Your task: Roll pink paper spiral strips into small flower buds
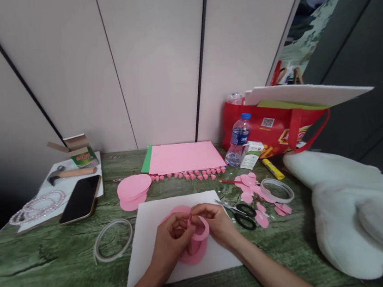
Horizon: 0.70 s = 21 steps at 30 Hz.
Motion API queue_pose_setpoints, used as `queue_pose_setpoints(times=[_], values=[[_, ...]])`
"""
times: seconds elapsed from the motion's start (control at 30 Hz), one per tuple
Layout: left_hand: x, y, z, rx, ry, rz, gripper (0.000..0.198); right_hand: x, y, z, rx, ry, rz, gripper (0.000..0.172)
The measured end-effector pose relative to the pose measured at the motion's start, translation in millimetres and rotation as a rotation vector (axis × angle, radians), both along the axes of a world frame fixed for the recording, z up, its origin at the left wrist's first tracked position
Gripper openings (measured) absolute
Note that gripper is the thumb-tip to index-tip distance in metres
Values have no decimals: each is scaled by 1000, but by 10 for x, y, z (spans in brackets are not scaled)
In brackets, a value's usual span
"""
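Note:
Over a white board [142,256], my left hand [171,239] and my right hand [215,222] meet with fingertips pinched together. Between them they hold a curled pink paper strip [202,230], bent into a loop that hangs toward the right. Pink paper [195,257] with a rounded outline lies beneath the hands on the board, partly covered by them. Right of my right hand rest black-handled scissors [244,215], their blades pointing toward the board. Exactly where the fingers grip the strip is partly hidden.
Tape rolls [97,246] lie on both sides. Behind are pink ovals [134,186], pink sheets [186,156] and a row of small pink rolls [192,176]. A phone [81,199] and hammer [72,173] sit left; a bottle [238,142], red bag [266,122] and white cushion-like object [354,216] right.

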<state>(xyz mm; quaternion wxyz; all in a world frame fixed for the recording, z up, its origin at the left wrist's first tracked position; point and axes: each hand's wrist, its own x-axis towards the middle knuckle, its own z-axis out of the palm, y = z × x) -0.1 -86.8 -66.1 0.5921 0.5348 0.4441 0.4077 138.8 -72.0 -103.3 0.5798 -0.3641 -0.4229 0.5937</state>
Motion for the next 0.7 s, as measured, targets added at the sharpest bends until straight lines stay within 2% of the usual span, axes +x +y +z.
queue_pose_setpoints(times=[0.37, 0.7], values=[[-9, 13, -8, 18, 9, 14, 29, 20, 16, -21, -28, 30, -8, 14], [9, -38, 15, 22, 17, -29, 28, 22, 13, -19, -32, 55, 18, 16]])
